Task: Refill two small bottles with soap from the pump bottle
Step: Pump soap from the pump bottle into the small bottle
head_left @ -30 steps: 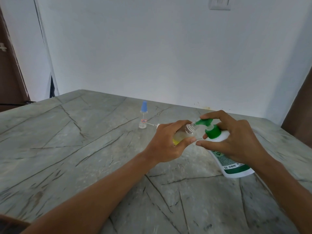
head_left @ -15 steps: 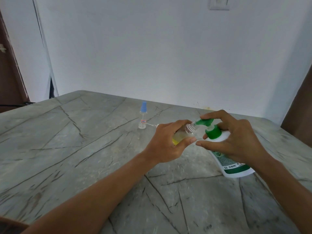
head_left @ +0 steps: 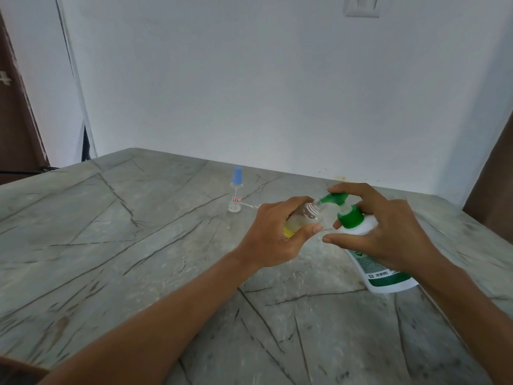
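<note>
**Green spout at the mouth of a small bottle**

Grey, dark-veined stone makes up the surface (head_left: 111,245), and both hands work over its right half. The left hand (head_left: 273,234) grasps a small clear bottle (head_left: 302,218), fingers curled over it and the thumb stretched along its near side. The bottle is tilted, with its threaded open neck pointing toward 2 o'clock. Yellowish liquid (head_left: 291,225) lies in its lower end, close to the palm.

The neck meets the spout of the green pump head (head_left: 333,198), which belongs to the white pump bottle (head_left: 369,245) at 3 o'clock of the small one. The right hand (head_left: 388,232) holds that pump bottle around its shoulder. Its forefinger is arched over the pump head and its thumb reaches out toward 9 o'clock beneath the collar. The pump bottle's base sits at the surface, and its body leans in the view.

At 11 o'clock of the left hand, well apart from it, a second small bottle with a blue cap (head_left: 236,190) stands upright. A thin white part (head_left: 251,206) lies just beside its foot.

Beyond the surface rises a pale wall with a switch plate (head_left: 361,5) at 1 o'clock.
</note>
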